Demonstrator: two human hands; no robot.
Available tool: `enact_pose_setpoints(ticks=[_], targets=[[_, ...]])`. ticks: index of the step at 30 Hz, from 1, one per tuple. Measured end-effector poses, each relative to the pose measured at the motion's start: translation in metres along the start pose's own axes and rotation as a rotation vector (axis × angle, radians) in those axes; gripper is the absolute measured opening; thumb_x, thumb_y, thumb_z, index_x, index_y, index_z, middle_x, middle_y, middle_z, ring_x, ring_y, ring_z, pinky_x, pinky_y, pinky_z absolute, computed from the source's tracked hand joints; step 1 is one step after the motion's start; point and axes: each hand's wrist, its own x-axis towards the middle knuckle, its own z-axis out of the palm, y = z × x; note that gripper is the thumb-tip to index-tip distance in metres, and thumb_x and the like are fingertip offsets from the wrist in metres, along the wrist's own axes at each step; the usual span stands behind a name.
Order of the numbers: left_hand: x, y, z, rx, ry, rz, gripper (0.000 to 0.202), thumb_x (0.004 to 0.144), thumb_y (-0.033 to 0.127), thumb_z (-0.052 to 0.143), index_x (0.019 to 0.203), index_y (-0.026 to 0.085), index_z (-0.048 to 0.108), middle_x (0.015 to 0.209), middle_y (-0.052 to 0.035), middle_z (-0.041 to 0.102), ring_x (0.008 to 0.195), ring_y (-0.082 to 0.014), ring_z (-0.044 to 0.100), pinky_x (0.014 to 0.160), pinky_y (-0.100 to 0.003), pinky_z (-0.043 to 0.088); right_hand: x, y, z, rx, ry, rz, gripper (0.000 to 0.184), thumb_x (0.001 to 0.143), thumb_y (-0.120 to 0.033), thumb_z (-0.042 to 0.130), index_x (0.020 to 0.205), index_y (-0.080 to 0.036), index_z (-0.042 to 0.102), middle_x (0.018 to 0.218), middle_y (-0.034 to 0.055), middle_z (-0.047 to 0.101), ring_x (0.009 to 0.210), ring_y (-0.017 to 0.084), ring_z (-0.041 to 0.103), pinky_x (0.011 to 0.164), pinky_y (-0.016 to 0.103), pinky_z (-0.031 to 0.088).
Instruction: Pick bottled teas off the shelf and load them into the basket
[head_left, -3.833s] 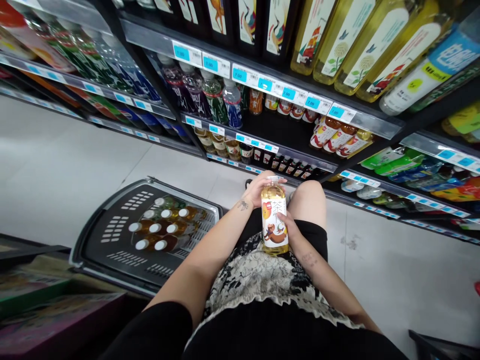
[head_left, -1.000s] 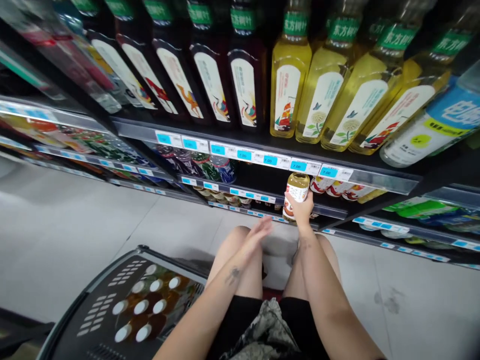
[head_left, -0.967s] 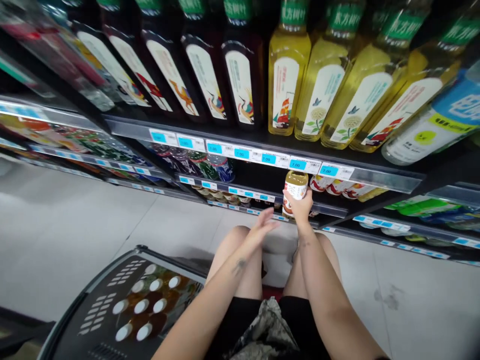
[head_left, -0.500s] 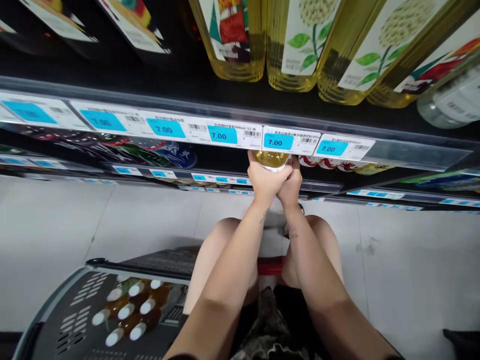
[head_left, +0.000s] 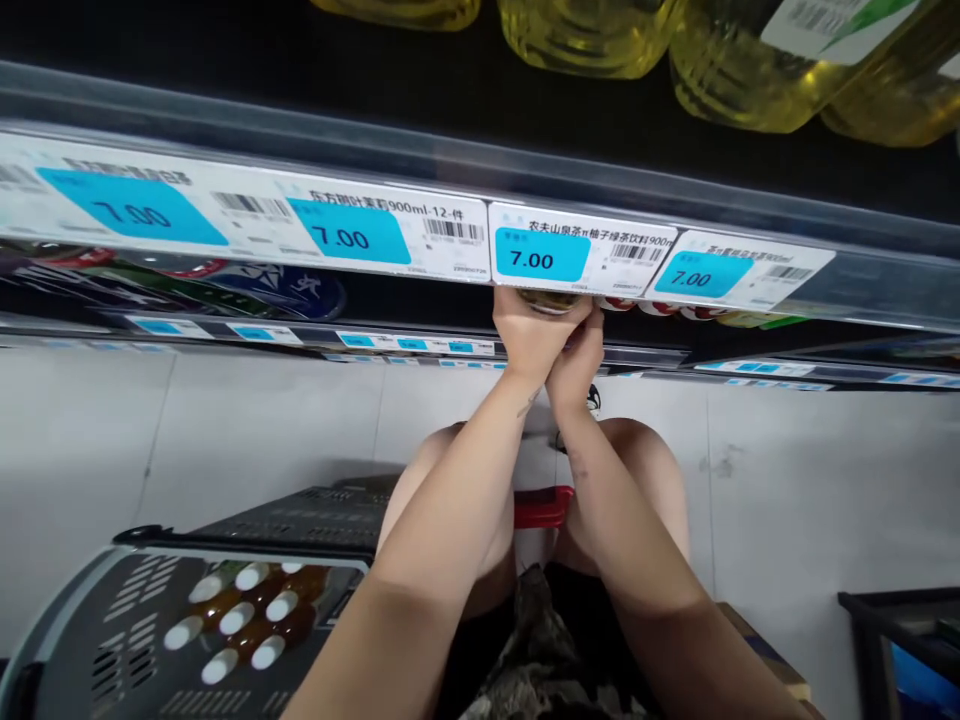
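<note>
A drink bottle with yellowish liquid (head_left: 551, 301) is between my two hands, mostly hidden by the shelf's price strip above and by my fingers. My left hand (head_left: 531, 335) wraps round it from the near side. Against the left one, slightly lower, my right hand (head_left: 579, 362) is closed round the bottle's other side; its fingertips are hidden. Both hands are at the front of a lower shelf, just under the price labels (head_left: 544, 258).
Large bottles of yellow drink (head_left: 589, 40) stand on the upper shelf. Lying bottles (head_left: 277, 288) fill the lower shelf's left part. At my left is a grey basket (head_left: 82, 650) with several white-capped bottles (head_left: 238, 618). A black-framed object (head_left: 862, 630) stands at right.
My view has come closer to the shelf edge, so the labels look larger. The bottle in my hands shows less, having gone further under the price strip.
</note>
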Motion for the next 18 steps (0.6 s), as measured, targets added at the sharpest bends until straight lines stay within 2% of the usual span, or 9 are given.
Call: enact_pose_setpoints(ticks=[2, 6, 12, 16, 18], targets=[[0.002, 0.0, 0.005, -0.03, -0.073, -0.015, 0.058, 0.071, 0.038, 0.084, 0.119, 0.019, 0.06, 0.113, -0.0075, 0.07, 0.117, -0.026, 0.065, 0.104, -0.037, 0.052, 0.0, 0.003, -0.001, 0.054, 0.021, 0.03, 0.047, 0.09, -0.034, 0.055, 0.135, -0.021, 0.047, 0.099, 0.0054, 0.067, 0.083, 0.021, 0.067, 0.078, 0.033, 0.056], [0.009, -0.004, 0.006, -0.073, -0.204, -0.012, 0.033, 0.078, 0.039, 0.078, 0.103, 0.021, 0.066, 0.103, -0.0056, 0.072, 0.109, -0.025, 0.068, 0.104, -0.037, 0.052, 0.003, 0.011, -0.005, 0.089, 0.022, -0.054, 0.022, 0.091, -0.033, 0.054, 0.108, -0.021, 0.058, 0.095, 0.0041, 0.069, 0.087, 0.02, 0.068, 0.084, 0.035, 0.056], [0.027, -0.015, -0.003, -0.052, -0.347, 0.069, 0.024, 0.078, 0.035, 0.079, 0.094, 0.022, 0.067, 0.102, -0.0039, 0.074, 0.114, -0.0255, 0.066, 0.113, -0.038, 0.045, 0.012, 0.016, -0.008, 0.14, -0.145, -0.143, 0.023, 0.088, -0.032, 0.06, 0.108, -0.019, 0.06, 0.105, 0.006, 0.071, 0.1, 0.021, 0.067, 0.095, 0.039, 0.054], [0.025, -0.016, -0.009, -0.004, -0.337, -0.005, 0.043, 0.076, 0.034, 0.082, 0.112, 0.02, 0.065, 0.121, -0.0096, 0.069, 0.136, -0.0286, 0.051, 0.119, -0.042, 0.037, 0.016, 0.015, -0.007, 0.122, -0.171, -0.145, 0.025, 0.086, -0.033, 0.064, 0.106, -0.019, 0.06, 0.103, 0.0066, 0.071, 0.1, 0.023, 0.067, 0.096, 0.04, 0.053], [0.019, -0.014, -0.01, 0.031, -0.296, -0.069, 0.045, 0.081, 0.032, 0.076, 0.121, 0.019, 0.062, 0.127, -0.0124, 0.066, 0.138, -0.0287, 0.048, 0.12, -0.043, 0.035, 0.017, 0.018, -0.004, 0.111, -0.177, -0.127, 0.031, 0.084, -0.034, 0.066, 0.111, -0.019, 0.06, 0.108, 0.0081, 0.071, 0.104, 0.025, 0.066, 0.097, 0.042, 0.052]])
